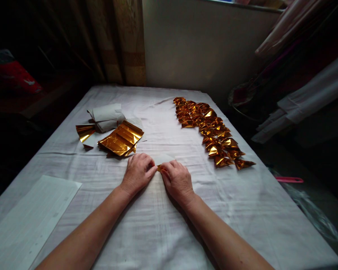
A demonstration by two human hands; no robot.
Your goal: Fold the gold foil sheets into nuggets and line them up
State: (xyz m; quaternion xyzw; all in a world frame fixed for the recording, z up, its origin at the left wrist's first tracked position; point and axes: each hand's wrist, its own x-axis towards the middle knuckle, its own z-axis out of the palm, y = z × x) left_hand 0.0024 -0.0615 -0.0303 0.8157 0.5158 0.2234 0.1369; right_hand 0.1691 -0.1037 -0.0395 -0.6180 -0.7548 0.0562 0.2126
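Observation:
Near the middle of the table, my left hand (138, 170) and my right hand (178, 180) pinch a sheet of foil paper between them. Its pale back (165, 158) shows beyond the fingers, and a bit of gold shows between the thumbs. Most of the sheet is hidden by my hands. Just past my left hand lies a stack of gold foil sheets (121, 138). Folded gold foil pieces (211, 129) stand in rows to the right, apart from my right hand.
A white cloth (163, 232) covers the table. Behind the stack are curled pale papers (107, 114) and a bent gold sheet (85, 132). A printed white sheet (30, 221) lies at the front left. Beyond the right edge are a pink handle (289, 180) and hanging clothes (312, 90).

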